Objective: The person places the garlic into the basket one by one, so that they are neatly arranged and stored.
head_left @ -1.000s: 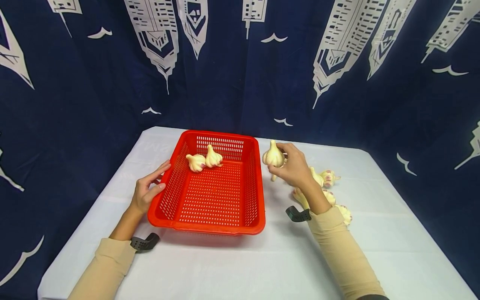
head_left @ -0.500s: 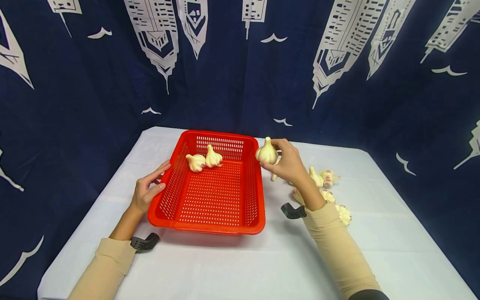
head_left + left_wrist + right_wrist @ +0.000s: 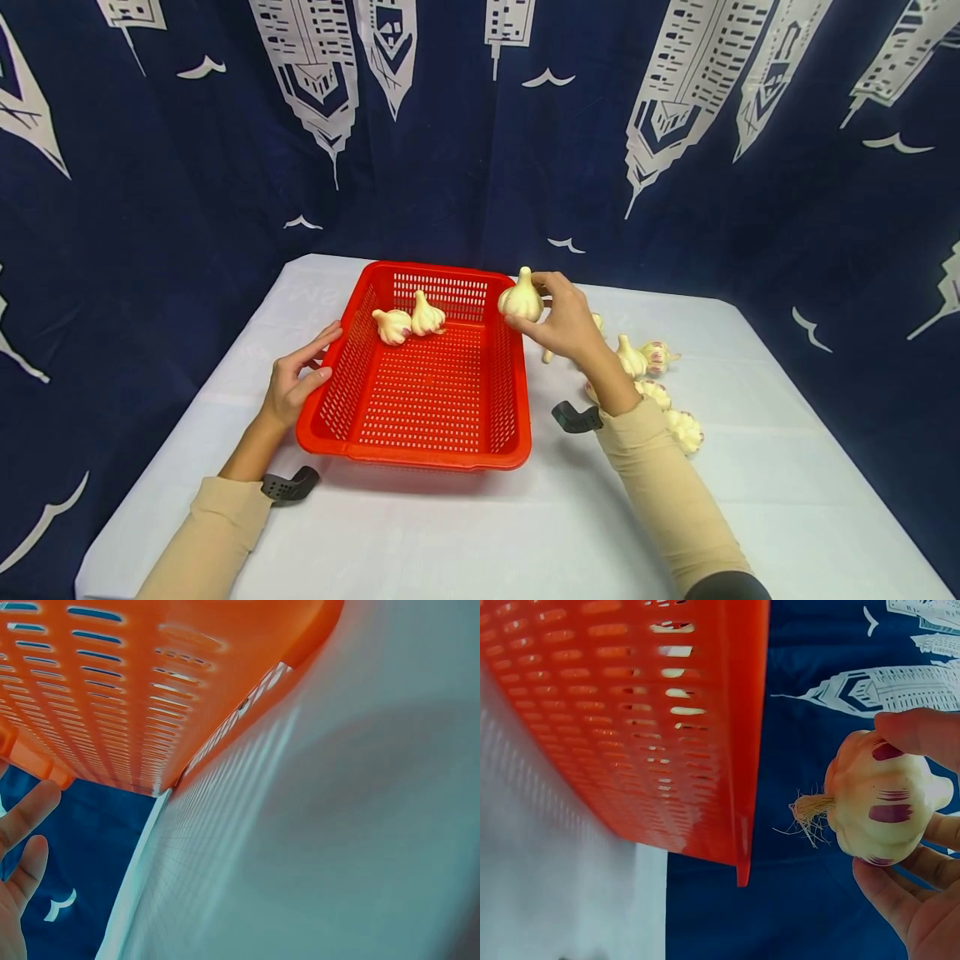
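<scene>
Red plastic basket [image 3: 427,458] at centre: the left hand [image 3: 288,387], fingers spread, is at its left rim; the right hand [image 3: 567,321] pinches a garlic bulb [image 3: 521,302] above its far right side.

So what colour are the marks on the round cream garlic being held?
Purple patches on the garlic, clearest in the right wrist view.

Head view above, wrist views beside basket [image 3: 427,383]
</scene>
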Available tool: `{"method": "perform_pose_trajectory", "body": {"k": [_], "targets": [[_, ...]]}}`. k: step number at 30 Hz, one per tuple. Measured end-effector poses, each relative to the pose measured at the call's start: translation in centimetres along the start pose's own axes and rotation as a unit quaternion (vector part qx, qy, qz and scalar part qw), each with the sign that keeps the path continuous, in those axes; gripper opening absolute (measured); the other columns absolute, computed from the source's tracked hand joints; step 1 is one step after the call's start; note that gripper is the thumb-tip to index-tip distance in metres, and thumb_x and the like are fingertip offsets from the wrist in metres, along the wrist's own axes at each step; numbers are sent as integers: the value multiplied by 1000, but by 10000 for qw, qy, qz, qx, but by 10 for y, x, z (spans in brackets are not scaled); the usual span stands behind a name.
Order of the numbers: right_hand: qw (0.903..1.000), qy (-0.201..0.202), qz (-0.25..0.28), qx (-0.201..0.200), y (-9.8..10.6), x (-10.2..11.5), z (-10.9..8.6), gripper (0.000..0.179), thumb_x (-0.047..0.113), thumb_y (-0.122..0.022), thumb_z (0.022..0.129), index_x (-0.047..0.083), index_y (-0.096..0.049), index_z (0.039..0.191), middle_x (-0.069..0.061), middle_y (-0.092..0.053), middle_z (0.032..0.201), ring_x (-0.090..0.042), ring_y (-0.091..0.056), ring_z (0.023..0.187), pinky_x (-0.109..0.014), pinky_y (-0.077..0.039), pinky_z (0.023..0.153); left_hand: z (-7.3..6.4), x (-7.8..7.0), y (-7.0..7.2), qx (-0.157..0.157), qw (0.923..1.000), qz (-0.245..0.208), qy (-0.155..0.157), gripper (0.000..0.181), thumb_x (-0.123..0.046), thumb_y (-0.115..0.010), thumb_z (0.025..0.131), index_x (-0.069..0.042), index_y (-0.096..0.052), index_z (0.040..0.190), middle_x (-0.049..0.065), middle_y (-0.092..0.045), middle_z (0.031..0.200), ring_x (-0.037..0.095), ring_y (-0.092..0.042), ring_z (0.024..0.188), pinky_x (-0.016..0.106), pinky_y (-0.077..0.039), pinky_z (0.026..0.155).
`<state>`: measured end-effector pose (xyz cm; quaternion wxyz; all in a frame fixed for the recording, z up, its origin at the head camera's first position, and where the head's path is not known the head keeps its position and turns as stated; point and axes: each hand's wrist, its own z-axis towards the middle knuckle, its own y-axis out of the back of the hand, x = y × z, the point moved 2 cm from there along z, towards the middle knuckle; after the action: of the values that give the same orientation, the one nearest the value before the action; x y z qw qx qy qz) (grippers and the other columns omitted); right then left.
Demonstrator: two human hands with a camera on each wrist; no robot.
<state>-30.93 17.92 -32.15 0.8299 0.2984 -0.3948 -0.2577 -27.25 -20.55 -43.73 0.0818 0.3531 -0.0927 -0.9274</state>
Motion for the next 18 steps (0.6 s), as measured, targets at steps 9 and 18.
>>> {"method": "perform_pose_trajectory", "body": {"k": [9,18], "targets": [[10000,32,-37,50,-3,7,10,59,19,-83,75,-5,-58,123,-16,-60,113,-30,-59,106,-43,-53,88,1,-1,0,10,10000,-3,-89,52,-3,-52,80,8,-60,129,25,-55,136,7,-63,92,22,-45,68],[9997,201,54,157,-6,13,20,56,15,-80,73,-6,-58,120,-18,-60,114,-30,-59,107,-45,-52,89,0,0,0,5,10000,-43,-34,51,-2,-52,80,8,-60,129,25,-54,137,9,-63,92,22,-45,68]]}}
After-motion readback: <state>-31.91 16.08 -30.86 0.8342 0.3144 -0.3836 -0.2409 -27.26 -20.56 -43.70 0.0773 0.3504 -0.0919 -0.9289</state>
